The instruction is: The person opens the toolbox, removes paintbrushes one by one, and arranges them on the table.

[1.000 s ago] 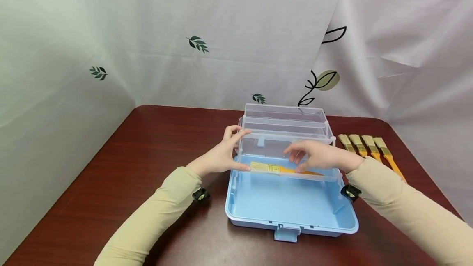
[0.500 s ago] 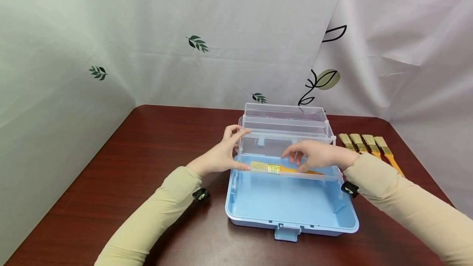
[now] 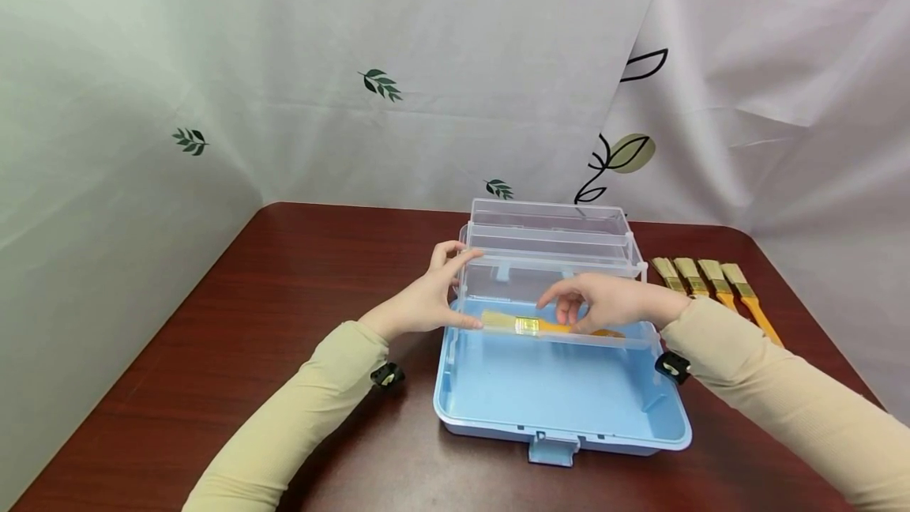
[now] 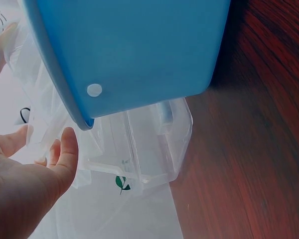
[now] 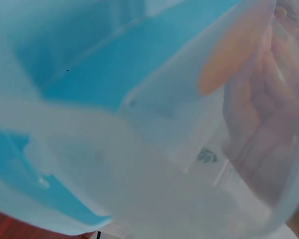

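Observation:
In the head view a light blue toolbox (image 3: 547, 389) stands on the table with its clear plastic lid tipped back. A clear tray (image 3: 626, 341) spans the box's rear half. One paintbrush (image 3: 528, 325) lies lengthwise in that tray, bristles left and orange handle right. My left hand (image 3: 419, 299) holds the tray's left end, thumb at the front corner and fingers behind. My right hand (image 3: 614, 299) reaches into the tray from the right and pinches the brush handle. Through cloudy plastic, the right wrist view shows the orange handle (image 5: 231, 52) beside my fingers.
Several more paintbrushes (image 3: 742, 291) lie side by side on the table at the right, behind my right forearm. The box's blue latch (image 3: 550, 449) hangs down at the front. A pale patterned curtain (image 3: 426, 133) rises behind the dark wooden table (image 3: 313, 259).
My right hand has shifted slightly left along the brush handle, its fingers closing in around it. My left hand and the toolbox have stayed in place.

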